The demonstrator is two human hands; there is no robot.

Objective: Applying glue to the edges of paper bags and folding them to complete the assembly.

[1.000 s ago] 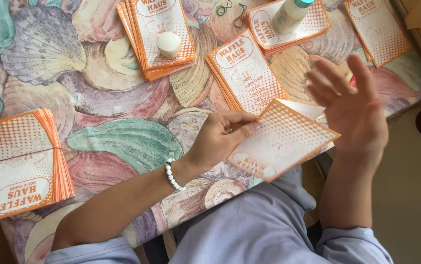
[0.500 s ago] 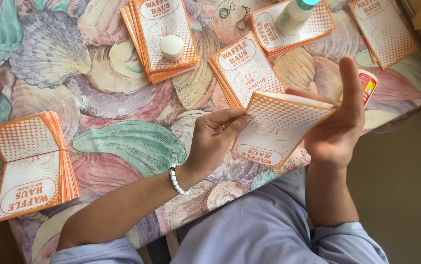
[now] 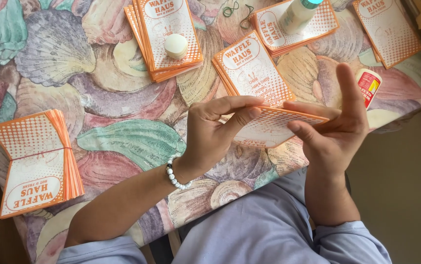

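Left hand (image 3: 215, 132) pinches orange-dotted paper bag (image 3: 274, 124) at near edge; right hand (image 3: 337, 129) supports far end, fingers half-spread, keeping it flat above bench (image 3: 122, 98); stacks nearby.

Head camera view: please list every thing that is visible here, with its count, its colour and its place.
Folded card: one, orange and white, held between both hands above the table's near edge.
Card stacks: five, orange and white; far left, top centre, centre, top right under the bottle, far right corner.
Round cap: one, cream, on the top centre stack.
Bottle: one, pale with a green top, lying on a stack.
Small tube: one, red and white, on the table at right.
Tablecloth: one, pastel shell pattern.
Bead bracelet: one, white, left wrist.
Left hand: pinching the card.
Right hand: supporting the card.
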